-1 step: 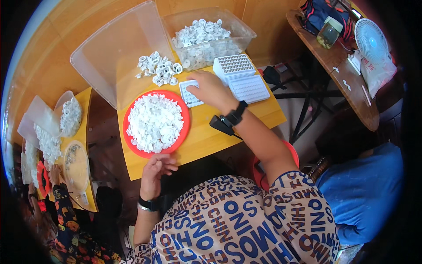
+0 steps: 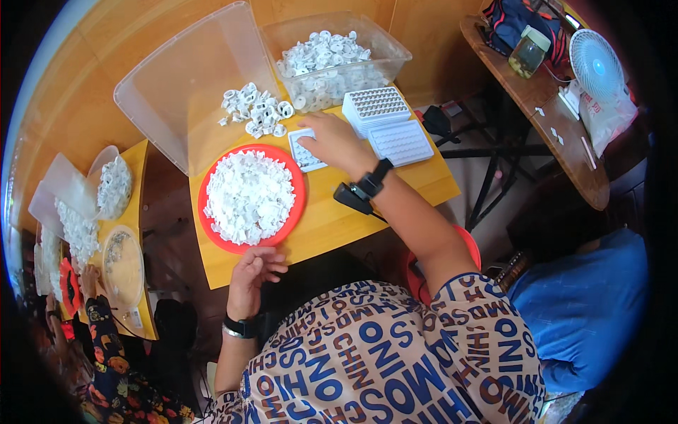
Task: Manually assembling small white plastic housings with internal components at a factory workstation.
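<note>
- Head view: my right grip [image 2: 333,145] is down over a small white tray [image 2: 314,168], fingers bent toward its far end. My own hand kinda blocks the tips, so I honestly can't tell if they're pinching a piece or just touching the tray.
- That tray sits flat on the yellow desk [image 2: 332,219], just right of the red plate [image 2: 299,191].
- My left grip [image 2: 248,275] hangs right by the near edge of the plate, fingers loosely bent and a bit apart, so pretty relaxed.
- The plate's loaded with a big heap of small white pieces [image 2: 251,198].
- Past the plate there's a scatter of chunkier white parts [image 2: 265,116], some ring-shaped.
- A clear bin [image 2: 393,58] with loads more white bits stands at the far end, with a clear panel [image 2: 191,78] tilted up to its left.
- Over to the right: a stack of white trays [image 2: 361,123], with a lower white tray [image 2: 401,145] just in front of it.
</note>
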Motion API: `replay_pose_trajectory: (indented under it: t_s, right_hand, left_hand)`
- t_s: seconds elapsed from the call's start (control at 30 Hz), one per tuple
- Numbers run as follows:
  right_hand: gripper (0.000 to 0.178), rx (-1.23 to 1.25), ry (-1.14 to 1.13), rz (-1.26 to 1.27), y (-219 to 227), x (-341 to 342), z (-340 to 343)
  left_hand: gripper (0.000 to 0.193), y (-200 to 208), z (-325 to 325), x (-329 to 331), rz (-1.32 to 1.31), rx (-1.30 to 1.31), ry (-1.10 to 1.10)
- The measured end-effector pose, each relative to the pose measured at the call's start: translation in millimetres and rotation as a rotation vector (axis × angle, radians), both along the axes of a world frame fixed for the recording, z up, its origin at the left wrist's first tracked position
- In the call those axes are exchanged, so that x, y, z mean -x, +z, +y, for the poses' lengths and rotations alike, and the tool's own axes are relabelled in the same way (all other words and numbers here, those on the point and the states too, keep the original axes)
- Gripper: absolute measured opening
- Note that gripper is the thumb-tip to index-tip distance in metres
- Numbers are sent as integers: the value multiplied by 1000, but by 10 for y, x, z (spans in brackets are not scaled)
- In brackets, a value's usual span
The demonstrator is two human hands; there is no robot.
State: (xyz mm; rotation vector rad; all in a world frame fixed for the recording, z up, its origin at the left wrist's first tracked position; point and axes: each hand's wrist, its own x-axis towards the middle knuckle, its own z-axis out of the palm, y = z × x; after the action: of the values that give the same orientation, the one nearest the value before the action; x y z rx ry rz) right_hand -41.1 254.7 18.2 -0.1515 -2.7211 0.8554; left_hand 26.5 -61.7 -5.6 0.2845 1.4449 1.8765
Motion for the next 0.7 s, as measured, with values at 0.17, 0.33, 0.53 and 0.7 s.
replay_pose_trajectory:
  t_s: [0.17, 0.33, 0.53, 0.7]
  right_hand:
    - [34, -203, 45, -145, -281, 259, -36]
    - [34, -222, 126, -152, -272, 221, -50]
    - [30, -157, 101, -106, -234, 317, -66]
    - [28, -223, 122, -147, -146, 599, -163]
  left_hand:
    - [40, -6, -15, -14, -119, -51, 79]
    - [39, 1, -118, 29, -122, -64, 204]
    - [42, -67, -273, 94, -120, -125, 128]
    - [42, -166, -332, 79, -135, -175, 83]
